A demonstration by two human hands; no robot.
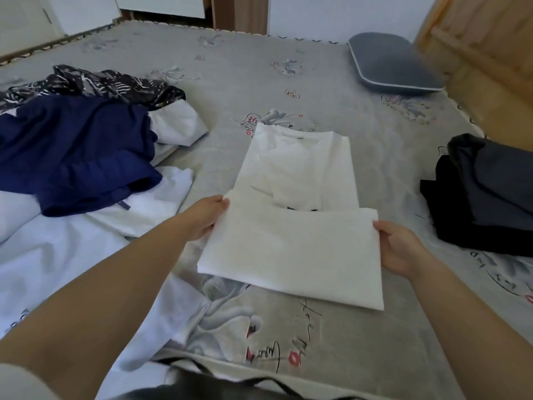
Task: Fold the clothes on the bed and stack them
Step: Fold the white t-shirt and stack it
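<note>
white shirt [294, 243] on bed [346, 336], edges pinched between both hands' fingers [222, 202]

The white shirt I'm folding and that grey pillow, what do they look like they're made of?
White shirt: thin, matte, soft knit, probably cotton jersey; it creases softly and drapes from the hands. Grey pillow: smooth, matte woven-looking cover with pale piping along its edge; the filling cannot be seen.

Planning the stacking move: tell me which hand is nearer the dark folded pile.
Right. The right hand grips the white shirt's edge beside the dark folded pile; the left hand grips the opposite edge.
</note>
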